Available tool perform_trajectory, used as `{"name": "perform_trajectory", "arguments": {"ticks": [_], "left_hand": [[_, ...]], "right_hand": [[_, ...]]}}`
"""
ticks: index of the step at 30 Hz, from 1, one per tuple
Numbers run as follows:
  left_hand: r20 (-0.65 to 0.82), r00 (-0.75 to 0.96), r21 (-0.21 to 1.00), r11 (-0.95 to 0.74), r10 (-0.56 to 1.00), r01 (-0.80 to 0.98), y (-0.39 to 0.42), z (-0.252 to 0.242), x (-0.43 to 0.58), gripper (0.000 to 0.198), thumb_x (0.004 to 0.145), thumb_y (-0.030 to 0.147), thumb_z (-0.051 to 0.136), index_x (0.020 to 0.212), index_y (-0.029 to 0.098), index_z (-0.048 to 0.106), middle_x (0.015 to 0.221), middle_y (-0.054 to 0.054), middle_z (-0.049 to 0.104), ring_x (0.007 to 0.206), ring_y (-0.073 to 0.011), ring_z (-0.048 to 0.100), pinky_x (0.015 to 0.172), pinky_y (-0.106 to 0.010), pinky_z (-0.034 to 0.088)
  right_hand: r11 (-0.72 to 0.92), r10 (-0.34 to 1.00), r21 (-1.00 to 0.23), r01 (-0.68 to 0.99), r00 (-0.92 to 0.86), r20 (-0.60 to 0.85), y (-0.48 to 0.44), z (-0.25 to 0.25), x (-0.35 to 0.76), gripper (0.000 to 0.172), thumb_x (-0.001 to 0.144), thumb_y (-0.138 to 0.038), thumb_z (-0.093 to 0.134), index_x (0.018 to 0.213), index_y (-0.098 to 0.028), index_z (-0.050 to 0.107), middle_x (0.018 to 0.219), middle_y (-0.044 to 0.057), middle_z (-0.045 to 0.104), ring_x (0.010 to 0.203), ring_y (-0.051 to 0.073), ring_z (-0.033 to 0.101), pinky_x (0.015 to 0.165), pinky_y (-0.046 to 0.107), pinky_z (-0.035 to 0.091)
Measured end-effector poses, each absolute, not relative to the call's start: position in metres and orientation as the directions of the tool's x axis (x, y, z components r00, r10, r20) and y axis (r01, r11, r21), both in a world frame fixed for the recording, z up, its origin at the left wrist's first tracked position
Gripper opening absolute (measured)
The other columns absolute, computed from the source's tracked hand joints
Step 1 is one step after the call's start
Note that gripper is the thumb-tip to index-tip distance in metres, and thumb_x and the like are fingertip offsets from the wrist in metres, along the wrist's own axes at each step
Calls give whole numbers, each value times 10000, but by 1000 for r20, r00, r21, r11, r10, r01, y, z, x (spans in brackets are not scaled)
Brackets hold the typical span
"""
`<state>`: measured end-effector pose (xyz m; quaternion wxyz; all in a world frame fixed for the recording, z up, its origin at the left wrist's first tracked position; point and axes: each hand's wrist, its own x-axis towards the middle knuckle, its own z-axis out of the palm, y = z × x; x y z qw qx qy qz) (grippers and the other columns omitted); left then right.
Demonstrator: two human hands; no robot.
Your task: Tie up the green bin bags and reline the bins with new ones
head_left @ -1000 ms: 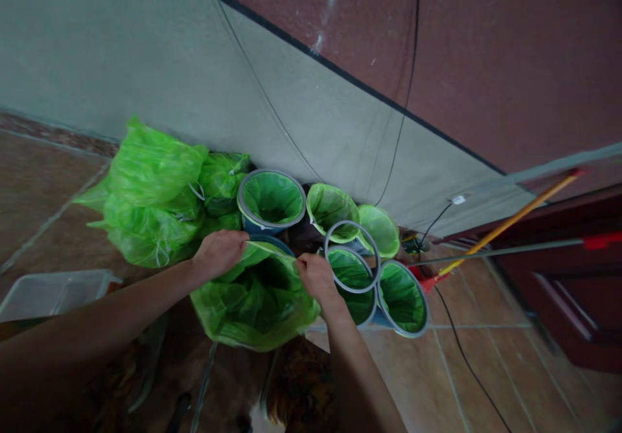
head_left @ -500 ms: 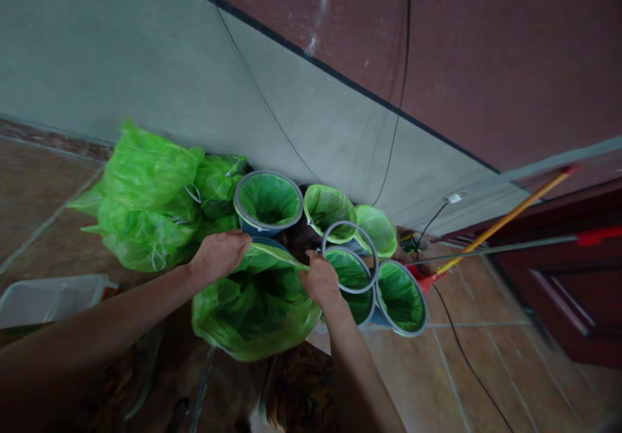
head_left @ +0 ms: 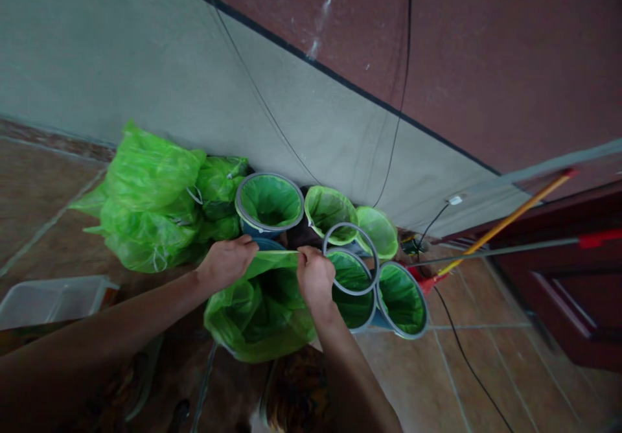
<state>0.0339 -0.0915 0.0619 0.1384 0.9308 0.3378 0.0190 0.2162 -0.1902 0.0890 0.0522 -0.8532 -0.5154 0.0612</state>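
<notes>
A translucent green garbage bag (head_left: 262,319) hangs with its mouth open in front of me, its far rim stretched straight between my hands. My left hand (head_left: 227,261) grips that rim at its left end. At the right end, my right hand (head_left: 315,274) pinches the same rim. Behind the bag, a blue trash can (head_left: 270,244) is mostly hidden. A loose grey ring (head_left: 374,251) rests tilted over a lined trash can (head_left: 362,319), just right of my right hand. Another lined can (head_left: 422,319) stands farther right.
Filled green bags (head_left: 150,187) are piled against the wall at left. A lined can (head_left: 269,203) and two bag-lined bins stand along the wall. At right lean a yellow-handled pole (head_left: 510,219) and a cable (head_left: 466,355) runs over the tiles. A clear plastic box (head_left: 53,300) lies at left.
The bag's far rim is pulled straighter and tighter between my hands. My left hand has shifted slightly right and down, and the bag's left side has drawn inward.
</notes>
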Motion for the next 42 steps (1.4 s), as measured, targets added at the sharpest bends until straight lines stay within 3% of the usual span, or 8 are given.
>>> {"name": "perform_trajectory", "arguments": {"ticks": [9, 12, 17, 21, 25, 32, 38, 42], "left_hand": [[-81, 691, 203, -667, 718, 717, -82, 64, 30, 295, 948, 215, 386, 949, 162, 677, 999, -86, 685, 749, -177, 650, 595, -274, 417], [-59, 699, 207, -676, 713, 707, -83, 62, 30, 292, 948, 226, 388, 915, 168, 672, 976, -85, 685, 766, -191, 657, 593, -283, 422], [-3, 717, 274, -689, 697, 671, -87, 59, 33, 268, 933, 209, 417, 939, 180, 684, 963, -77, 677, 860, -213, 666, 645, -295, 455], [42, 751, 296, -727, 659, 620, -92, 57, 35, 244, 924, 200, 441, 916, 183, 683, 938, -74, 670, 891, -209, 651, 687, -296, 470], [57, 786, 324, -756, 616, 569, -98, 60, 37, 240, 931, 191, 445, 874, 176, 677, 915, -75, 662, 872, -198, 634, 730, -302, 481], [-55, 757, 304, -711, 651, 634, -93, 70, 35, 283, 953, 226, 429, 886, 141, 691, 942, -118, 667, 909, -252, 646, 706, -333, 490], [-89, 715, 274, -673, 694, 687, -88, 71, 32, 285, 966, 246, 428, 901, 136, 683, 981, -119, 677, 934, -242, 660, 738, -327, 496], [-80, 728, 302, -680, 681, 668, -90, 69, 34, 302, 976, 253, 406, 889, 140, 672, 995, -121, 681, 933, -238, 664, 733, -322, 485]], "right_hand": [[-568, 736, 123, 814, 569, -366, -205, 94, 256, 295, 911, -108, 458, 957, -130, 749, 1018, 152, 746, 980, 259, 700, 790, 315, 485], [-557, 746, 50, 829, 526, -410, -207, 93, 253, 256, 883, -192, 560, 1077, -144, 720, 1094, 144, 728, 1046, 265, 676, 853, 332, 488], [-411, 897, -165, 897, 366, -247, -199, 88, 227, 667, 808, -303, 709, 1422, -157, 492, 1348, 140, 600, 1242, 280, 545, 1015, 364, 426], [-298, 949, -244, 923, 259, -180, -192, 82, 208, 467, 884, -333, 628, 1331, -208, 583, 1273, 98, 642, 1201, 258, 549, 1022, 362, 403], [-287, 951, -205, 936, 253, -176, -189, 81, 201, 247, 946, -260, 513, 1087, -225, 713, 1104, 71, 705, 1085, 222, 601, 952, 313, 416], [-354, 925, -109, 929, 330, -190, -190, 88, 202, 255, 963, -231, 479, 929, -205, 730, 981, 68, 729, 907, 165, 669, 777, 243, 433], [-391, 854, 54, 919, 385, -350, -198, 86, 217, 256, 951, -201, 478, 938, -148, 728, 982, 127, 739, 969, 226, 684, 777, 282, 457], [-387, 858, -39, 921, 344, -382, -199, 84, 217, 312, 858, -247, 638, 1157, -164, 670, 1095, 115, 723, 1032, 247, 672, 833, 302, 475]]}}
